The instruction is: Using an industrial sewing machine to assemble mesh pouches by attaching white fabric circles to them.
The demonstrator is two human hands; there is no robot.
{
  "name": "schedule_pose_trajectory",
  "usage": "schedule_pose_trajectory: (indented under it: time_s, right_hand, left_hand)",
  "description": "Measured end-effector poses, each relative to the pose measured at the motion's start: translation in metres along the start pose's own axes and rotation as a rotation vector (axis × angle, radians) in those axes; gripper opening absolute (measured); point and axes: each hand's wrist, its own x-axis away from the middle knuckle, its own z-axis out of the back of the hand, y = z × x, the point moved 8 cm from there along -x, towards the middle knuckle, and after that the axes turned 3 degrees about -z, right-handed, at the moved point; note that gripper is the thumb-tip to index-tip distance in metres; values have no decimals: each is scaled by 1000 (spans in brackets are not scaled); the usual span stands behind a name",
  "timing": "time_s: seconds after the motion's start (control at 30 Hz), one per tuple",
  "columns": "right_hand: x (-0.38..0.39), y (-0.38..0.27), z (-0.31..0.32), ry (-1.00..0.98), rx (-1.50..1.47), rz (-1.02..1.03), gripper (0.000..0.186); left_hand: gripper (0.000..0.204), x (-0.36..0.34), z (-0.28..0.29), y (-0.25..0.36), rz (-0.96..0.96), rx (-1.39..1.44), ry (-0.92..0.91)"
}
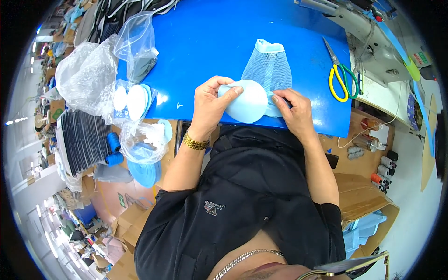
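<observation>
Pale-blue disc (247, 103) is hanging at the blue table (196, 51)'s near edge, your left hand (210, 100) pinching its rim, your right hand (297, 111) pinching the mesh pouch (266, 67)'s near end; aligning both rims without puckering is probably serving you best.

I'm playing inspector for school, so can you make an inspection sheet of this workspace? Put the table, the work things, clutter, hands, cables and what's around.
Surface: glossy blue table.
Work things: pale blue disc; pale blue mesh piece on the table.
Clutter: plastic bags and white discs at left; scissors with yellow and green handles at right.
Hands: left hand holds the disc; right hand pinches pale blue material beside it.
Cables: thin pale cord at right.
Surroundings: white machine, thread spools and cardboard box at right; blue roll at left.
</observation>
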Motion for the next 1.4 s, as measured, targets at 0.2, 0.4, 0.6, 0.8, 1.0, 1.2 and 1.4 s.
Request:
schedule_pose_trajectory:
  time_s: [0.2,0.4,0.6,0.8,1.0,1.2,1.4]
  right_hand:
    - [-2,0,0,-11,-32,-43,11]
    - [-3,5,0,47,-215,-141,12]
    - [-3,4,2,-28,-276,-159,11]
    - [-4,-4,-1,-24,-262,-119,14]
    - [-5,-5,-2,-51,-233,-85,13]
    - [-6,-11,3,-46,-221,-36,13]
    - [-7,-14,8,13,-206,-20,13]
  left_hand:
    - [14,2,-13,28,-194,-328,-14]
    - [15,5,-20,13,-101,-269,-128]
    - [17,13,-28,-9,-45,-66,65]
    - [20,23,-25,1,-110,-259,78]
    - [34,9,-38,53,-609,-928,-80]
    - [39,-10,-41,16,-182,-432,-279]
    - [20,-11,-46,2,-72,-273,-266]
